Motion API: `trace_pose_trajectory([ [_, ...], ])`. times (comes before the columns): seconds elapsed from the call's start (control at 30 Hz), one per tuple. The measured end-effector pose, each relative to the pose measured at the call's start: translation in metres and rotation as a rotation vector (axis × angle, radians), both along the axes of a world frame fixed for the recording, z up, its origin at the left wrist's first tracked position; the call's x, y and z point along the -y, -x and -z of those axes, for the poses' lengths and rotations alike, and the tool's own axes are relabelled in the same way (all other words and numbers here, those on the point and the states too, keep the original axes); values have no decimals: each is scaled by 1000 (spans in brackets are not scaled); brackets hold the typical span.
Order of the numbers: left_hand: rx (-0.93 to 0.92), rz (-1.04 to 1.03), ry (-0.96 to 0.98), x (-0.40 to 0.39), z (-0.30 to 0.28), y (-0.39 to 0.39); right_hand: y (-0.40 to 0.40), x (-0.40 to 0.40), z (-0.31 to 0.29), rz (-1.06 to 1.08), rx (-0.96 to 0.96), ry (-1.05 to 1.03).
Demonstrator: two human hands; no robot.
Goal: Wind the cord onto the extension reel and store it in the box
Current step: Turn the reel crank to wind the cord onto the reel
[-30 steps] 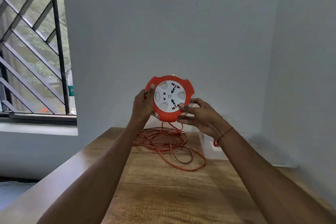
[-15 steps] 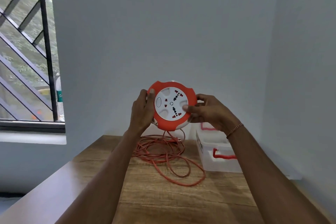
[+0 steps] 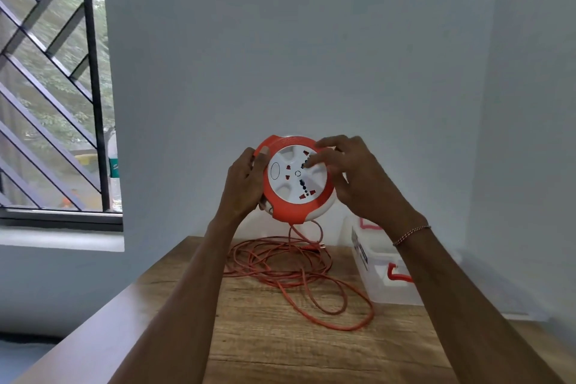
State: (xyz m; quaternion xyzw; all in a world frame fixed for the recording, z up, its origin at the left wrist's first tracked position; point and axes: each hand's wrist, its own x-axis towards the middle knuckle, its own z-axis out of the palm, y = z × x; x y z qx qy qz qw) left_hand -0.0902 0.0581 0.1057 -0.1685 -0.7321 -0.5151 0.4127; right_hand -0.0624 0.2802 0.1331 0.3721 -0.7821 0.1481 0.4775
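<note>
An orange and white extension reel (image 3: 291, 184) is held up in the air above the wooden table, its socket face toward me. My left hand (image 3: 244, 185) grips its left rim, thumb on the front edge. My right hand (image 3: 352, 178) lies on the reel's upper right, with fingertips on the white face. The orange cord (image 3: 280, 262) hangs from the reel's bottom and lies in loose loops on the table below. A clear plastic box (image 3: 383, 274) with red handles stands to the right of the loops, partly hidden by my right forearm.
The wooden table (image 3: 274, 340) runs from me to the grey wall and meets a second wall on the right. Its left edge drops to the floor. A barred window (image 3: 53, 97) with a bottle (image 3: 113, 165) on its sill is at the left.
My right hand has moved from the reel's right and lower edge up to its upper right, with fingers now on the white face. The socket face has turned. The camera view shifted.
</note>
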Motion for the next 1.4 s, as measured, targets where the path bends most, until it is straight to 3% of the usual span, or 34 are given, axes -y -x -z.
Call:
trace_pose_trajectory([
  [0.2, -30, 38, 57, -6, -4, -4, -13, 13, 6, 133, 25, -238],
  [0.53, -52, 57, 73, -15, -3, -1, -23, 19, 6, 352, -38, -270],
  [1.0, -54, 71, 51, -21, -3, -1, -25, 27, 11, 372, 62, 124],
  [1.1, -41, 69, 50, -21, -2, -1, -29, 22, 6, 379, 6, 66],
  [1.2, -46, 63, 50, -20, -2, 0, -29, 13, -3, 256, -55, -41],
  [1.33, -52, 80, 51, -20, -4, -1, -31, 10, -7, 244, 107, -212],
  [1.4, -59, 84, 52, -21, -4, -1, -32, 14, -4, 304, 98, -259],
])
